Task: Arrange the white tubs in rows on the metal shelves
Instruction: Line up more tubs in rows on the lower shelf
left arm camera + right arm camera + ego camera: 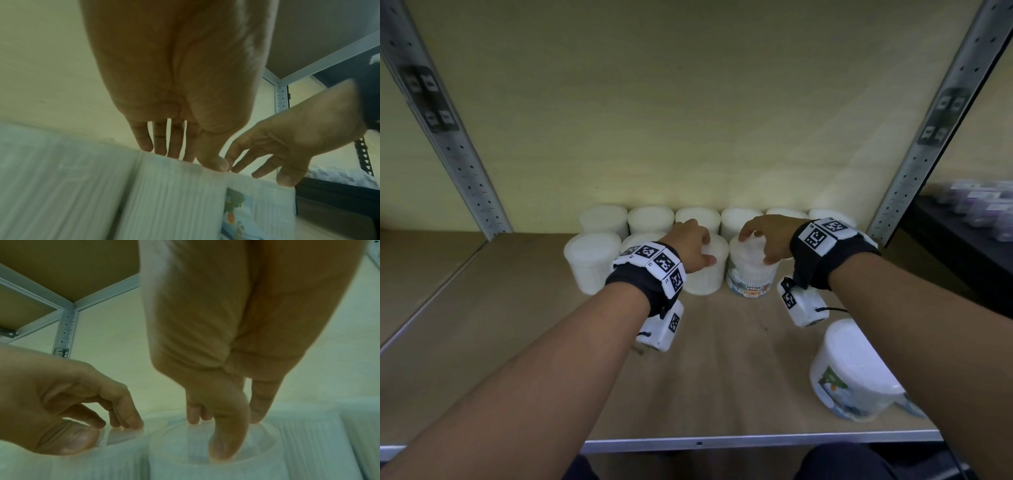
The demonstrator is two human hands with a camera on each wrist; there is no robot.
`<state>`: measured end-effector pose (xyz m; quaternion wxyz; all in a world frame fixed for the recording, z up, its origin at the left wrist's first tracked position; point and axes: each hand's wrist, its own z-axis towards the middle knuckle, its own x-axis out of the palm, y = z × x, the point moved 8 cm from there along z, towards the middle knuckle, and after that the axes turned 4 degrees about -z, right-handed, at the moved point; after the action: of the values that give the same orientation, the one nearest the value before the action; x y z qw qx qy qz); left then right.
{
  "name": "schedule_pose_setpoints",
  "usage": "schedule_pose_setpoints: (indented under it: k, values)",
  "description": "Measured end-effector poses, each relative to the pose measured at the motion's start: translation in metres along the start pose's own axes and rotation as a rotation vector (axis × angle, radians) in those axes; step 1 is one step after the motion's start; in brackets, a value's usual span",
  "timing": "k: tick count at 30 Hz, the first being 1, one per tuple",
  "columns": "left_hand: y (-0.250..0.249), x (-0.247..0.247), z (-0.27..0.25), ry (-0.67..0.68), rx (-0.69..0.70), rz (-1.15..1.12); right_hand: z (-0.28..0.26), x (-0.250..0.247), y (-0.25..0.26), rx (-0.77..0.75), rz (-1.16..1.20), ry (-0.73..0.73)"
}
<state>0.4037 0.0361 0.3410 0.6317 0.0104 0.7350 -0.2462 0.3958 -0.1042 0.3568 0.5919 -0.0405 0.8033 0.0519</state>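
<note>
Several white tubs stand in a back row (650, 219) against the wall, with a front row before them. My left hand (700, 245) grips the lid of a plain ribbed tub (705, 279) in the front row, thumb on its near side. Just right of it, my right hand (756, 248) grips the lid of a tub labelled "Cotton Buds" (751, 284). The left wrist view shows my left hand (189, 157) on the ribbed tub (174, 194). In the right wrist view my right hand (224, 431) has its thumb on the lid (185, 467).
One more tub (852, 370) lies tilted near the shelf's front right corner. The wooden shelf board (722, 359) has a metal front edge (756, 440) and perforated uprights left (448, 137) and right (935, 137). A dark neighbouring shelf (979, 205) holds purple items.
</note>
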Motion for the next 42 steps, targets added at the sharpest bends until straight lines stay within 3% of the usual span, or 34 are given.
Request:
schedule_pose_setpoints:
  k: [11, 23, 25, 31, 37, 42]
  values:
    - [-0.001, -0.001, 0.000, 0.010, 0.021, 0.011, 0.001, 0.001, -0.002, 0.001, -0.004, -0.029]
    - [0.001, -0.005, -0.003, 0.184, 0.079, 0.000, 0.000, 0.001, -0.003, 0.000, 0.019, -0.042]
    - [-0.001, -0.005, -0.003, 0.158, 0.057, -0.055, 0.000, 0.001, -0.003, 0.002, 0.019, -0.039]
    - [0.003, -0.007, 0.007, -0.112, -0.079, -0.018, 0.001, 0.000, -0.001, 0.002, 0.010, -0.024]
    - [0.000, 0.003, 0.009, -0.142, -0.098, 0.118, 0.000, -0.004, 0.004, -0.012, -0.032, 0.002]
    - [-0.001, 0.002, 0.010, -0.071, -0.080, 0.125, 0.000, -0.004, 0.004, -0.011, -0.052, -0.004]
